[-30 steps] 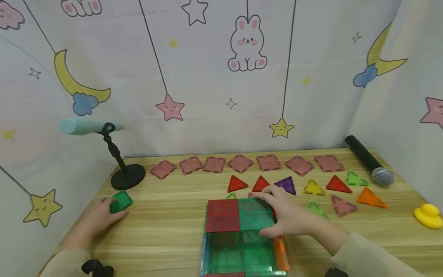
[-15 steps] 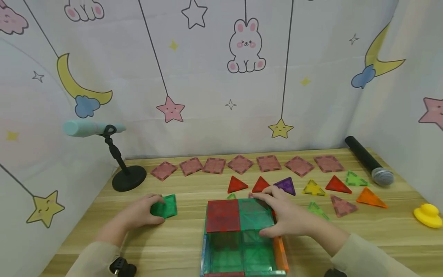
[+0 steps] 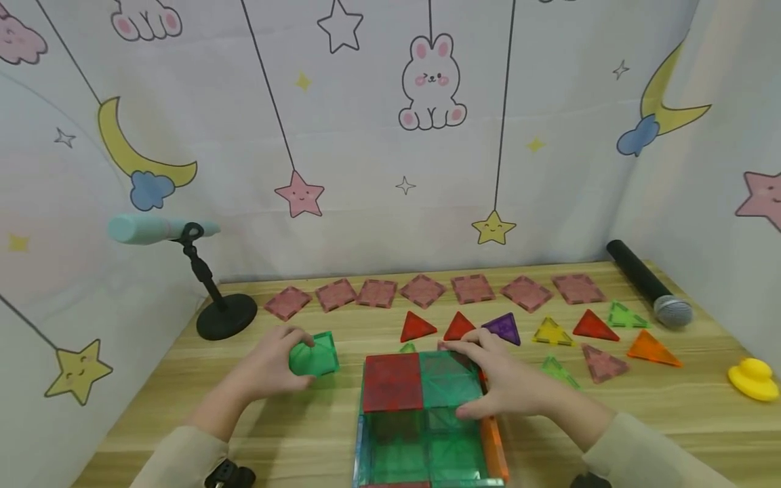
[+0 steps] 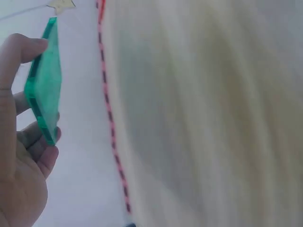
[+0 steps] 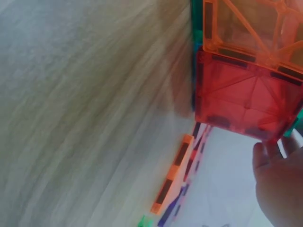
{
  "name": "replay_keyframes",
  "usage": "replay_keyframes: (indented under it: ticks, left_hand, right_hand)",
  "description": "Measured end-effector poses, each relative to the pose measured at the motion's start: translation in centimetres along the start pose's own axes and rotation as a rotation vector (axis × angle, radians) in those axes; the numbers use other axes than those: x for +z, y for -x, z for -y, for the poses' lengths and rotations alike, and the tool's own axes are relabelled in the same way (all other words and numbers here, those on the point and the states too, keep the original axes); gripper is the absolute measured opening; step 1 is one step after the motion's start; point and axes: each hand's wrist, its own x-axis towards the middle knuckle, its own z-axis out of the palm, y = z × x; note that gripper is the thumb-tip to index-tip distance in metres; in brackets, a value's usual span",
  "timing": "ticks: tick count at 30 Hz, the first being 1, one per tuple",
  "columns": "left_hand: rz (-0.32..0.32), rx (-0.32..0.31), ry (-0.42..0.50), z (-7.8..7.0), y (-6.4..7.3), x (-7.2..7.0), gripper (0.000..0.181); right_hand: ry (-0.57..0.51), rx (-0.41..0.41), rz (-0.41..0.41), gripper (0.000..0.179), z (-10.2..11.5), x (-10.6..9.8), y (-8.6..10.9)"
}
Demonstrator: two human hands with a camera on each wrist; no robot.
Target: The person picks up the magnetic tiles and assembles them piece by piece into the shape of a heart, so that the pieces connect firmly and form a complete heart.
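One thin, translucent green square tile [image 3: 318, 354] in the left hand [image 3: 271, 364].

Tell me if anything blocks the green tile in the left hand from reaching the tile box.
Nothing visible does: in the head view, only tabletop shows between the green tile and the tile box. The pink squares lie farther back, and the right hand holds the box's right side.
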Motion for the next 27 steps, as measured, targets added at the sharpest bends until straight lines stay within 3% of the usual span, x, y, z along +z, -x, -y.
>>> replay_keyframes:
  ticks: [4, 6, 13, 17, 23, 27]
  left_hand:
    - [-0.101, 0.100, 0.038, -2.1, -0.4, -0.8, 0.046]
    - [-0.120, 0.148, 0.054, -3.5, -0.7, -1.3, 0.046]
    - [-0.052, 0.266, 0.136, -8.9, -1.3, -2.1, 0.045]
    - [-0.041, 0.339, 0.179, -11.5, -1.4, -2.0, 0.042]
    - [-0.118, 0.473, 0.219, -13.5, -1.4, -0.8, 0.040]
    - [-0.100, 0.499, 0.265, -13.9, -1.3, -0.1, 0.041]
  right_hand:
    - [0.002, -0.014, -0.022, 0.082, 0.1, -0.2, -0.1]
    - [0.017, -0.025, -0.051, 0.082, 0.3, -0.3, -0.3]
    - [0.005, -0.018, -0.083, 0.085, 2.6, -0.7, -1.4]
    - [-0.039, -0.075, -0.082, 0.083, 3.9, -0.7, -1.8]
    - [-0.090, -0.171, -0.039, 0.076, 5.1, -0.3, -1.5]
    - [-0.053, -0.188, -0.027, 0.075, 5.2, -0.1, -1.1]
